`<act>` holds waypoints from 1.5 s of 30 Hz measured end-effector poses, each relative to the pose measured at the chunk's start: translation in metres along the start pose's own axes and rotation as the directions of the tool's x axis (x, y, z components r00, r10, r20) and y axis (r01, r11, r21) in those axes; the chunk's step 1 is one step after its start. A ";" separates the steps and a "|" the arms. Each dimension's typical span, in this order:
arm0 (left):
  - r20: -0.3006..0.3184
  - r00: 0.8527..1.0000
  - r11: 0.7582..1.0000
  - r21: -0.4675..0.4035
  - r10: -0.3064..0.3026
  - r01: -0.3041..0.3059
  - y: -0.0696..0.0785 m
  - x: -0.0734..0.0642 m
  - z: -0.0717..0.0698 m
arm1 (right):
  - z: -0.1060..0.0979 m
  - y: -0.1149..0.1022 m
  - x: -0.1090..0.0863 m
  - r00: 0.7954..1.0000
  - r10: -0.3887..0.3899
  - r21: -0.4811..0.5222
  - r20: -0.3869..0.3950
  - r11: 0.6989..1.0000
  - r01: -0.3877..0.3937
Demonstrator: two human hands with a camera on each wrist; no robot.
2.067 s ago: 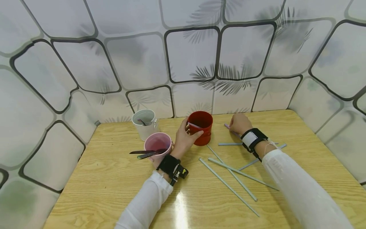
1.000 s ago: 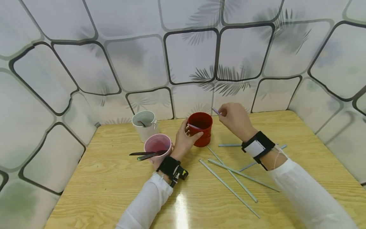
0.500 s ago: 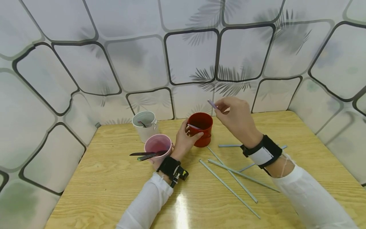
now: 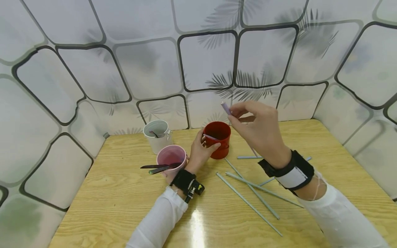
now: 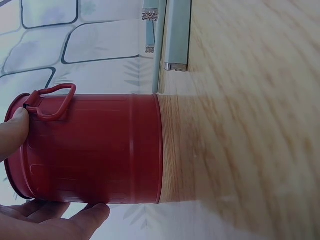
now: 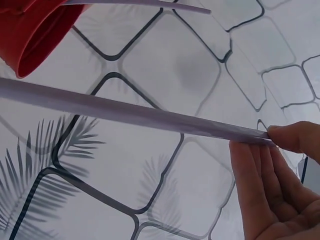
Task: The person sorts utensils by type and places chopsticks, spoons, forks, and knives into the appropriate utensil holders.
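My left hand (image 4: 198, 151) grips a small red metal bucket (image 4: 223, 148), thumb near the rim and fingers round its side. The bucket stands upright on the table; its wire handle hangs down its side in the left wrist view. One purple chopstick (image 4: 211, 137) leans out over the bucket's rim. Beside and above the bucket, my right hand (image 4: 263, 129) pinches another purple chopstick (image 6: 125, 115) close to its thick end, between thumb and fingertips. It slants downward, and its thin end shows below the hand in the head view.
Several blue-grey chopsticks (image 4: 248, 199) with silver-tipped ends lie crossed on the wooden table (image 4: 124, 206). A pink bucket (image 4: 170, 153) holding dark-looking cutlery (image 4: 159, 168) stands by my left wrist. Behind it is a white bucket (image 4: 156, 142) with some cutlery, near the patterned back wall.
My right hand has lifted the purple chopstick off the table, brought it up near the red bucket and tipped it steeper. My left hand keeps its grip on the bucket.
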State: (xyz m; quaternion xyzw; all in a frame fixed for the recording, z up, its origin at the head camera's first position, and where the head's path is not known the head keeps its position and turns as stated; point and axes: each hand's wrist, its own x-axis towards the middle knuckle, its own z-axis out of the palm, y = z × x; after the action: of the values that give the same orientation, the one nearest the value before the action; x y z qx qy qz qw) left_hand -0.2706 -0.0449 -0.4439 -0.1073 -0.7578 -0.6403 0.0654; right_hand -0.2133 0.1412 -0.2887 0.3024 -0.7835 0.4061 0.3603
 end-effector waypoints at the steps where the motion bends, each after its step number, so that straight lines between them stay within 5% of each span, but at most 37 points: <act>1: 0.001 1.000 1.000 -0.001 0.000 0.000 0.000 0.000 0.000 | -0.002 -0.003 0.001 1.000 -0.016 0.004 -0.013 1.000 0.016; 13: -0.002 1.000 1.000 -0.015 -0.006 0.006 0.001 -0.002 -0.001 | -0.007 -0.034 0.005 0.983 -0.034 0.155 -0.180 0.986 0.063; 20: -0.008 1.000 1.000 -0.011 0.009 -0.010 0.000 -0.002 -0.001 | -0.002 -0.041 0.004 0.947 -0.135 0.316 -0.293 0.921 0.229; 26: -0.012 1.000 1.000 -0.018 0.016 -0.016 -0.001 0.000 0.000 | 0.004 -0.042 0.002 0.916 -0.185 0.337 -0.357 0.889 0.311; 33: -0.002 1.000 1.000 0.012 0.003 -0.003 0.001 -0.001 0.000 | 0.012 -0.034 -0.002 0.928 -0.194 0.347 -0.318 0.887 0.304; 45: 0.013 1.000 0.999 0.036 -0.018 0.018 0.001 0.000 -0.001 | 0.034 0.001 -0.020 0.978 -0.172 0.318 -0.118 0.926 0.201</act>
State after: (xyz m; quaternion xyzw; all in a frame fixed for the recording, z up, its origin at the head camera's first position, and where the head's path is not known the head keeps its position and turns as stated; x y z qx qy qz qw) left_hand -0.2700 -0.0455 -0.4430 -0.1035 -0.7706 -0.6263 0.0565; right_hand -0.2138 0.1162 -0.3189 0.4131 -0.6559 0.5078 0.3760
